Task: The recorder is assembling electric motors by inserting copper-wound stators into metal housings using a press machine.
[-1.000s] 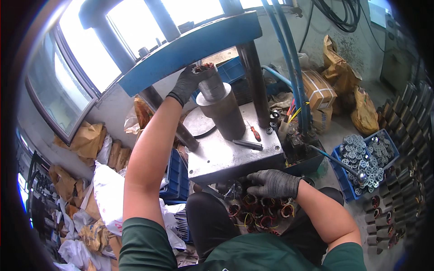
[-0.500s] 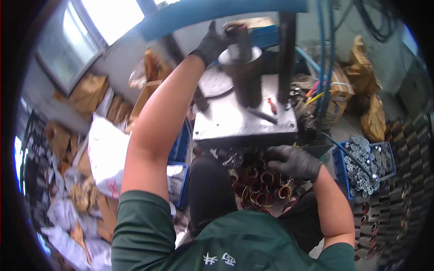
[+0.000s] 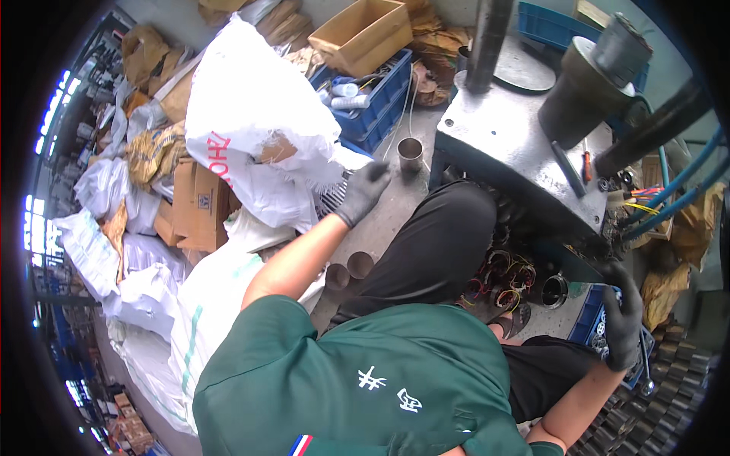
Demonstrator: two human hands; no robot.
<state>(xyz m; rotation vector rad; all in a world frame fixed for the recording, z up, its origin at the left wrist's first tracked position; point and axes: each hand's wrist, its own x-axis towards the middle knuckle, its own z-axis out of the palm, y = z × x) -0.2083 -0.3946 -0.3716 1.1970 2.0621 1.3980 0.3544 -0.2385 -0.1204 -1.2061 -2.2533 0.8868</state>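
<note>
My left hand (image 3: 363, 196), in a dark grey glove, reaches out with its fingers extended beside the large white sack (image 3: 258, 99). Nothing shows in it. Just beyond its fingertips, an open metal sleeve (image 3: 411, 154) stands upright on the floor. My right hand (image 3: 623, 319), also gloved, is raised at the right below the press plate, fingers apart and holding nothing visible. On the metal press plate (image 3: 487, 125), a dark tapered fixture (image 3: 574, 99) carries a grey metal cylinder (image 3: 622, 52). A dark bar (image 3: 568, 169) and an orange-handled screwdriver (image 3: 586, 167) lie near its base.
Two more sleeves (image 3: 360, 264) stand on the floor by my leg. Wired coil parts (image 3: 508, 277) lie beneath the press. Blue crates (image 3: 388, 99) and a wooden box (image 3: 361, 38) stand behind. Thick pillars (image 3: 488, 45) rise from the plate. Stacked dark metal parts (image 3: 646, 403) fill the right.
The view has swung left. My left hand has left the press fixture and come down beside the white sack. The right hand has moved from the plate's front edge toward the right.
</note>
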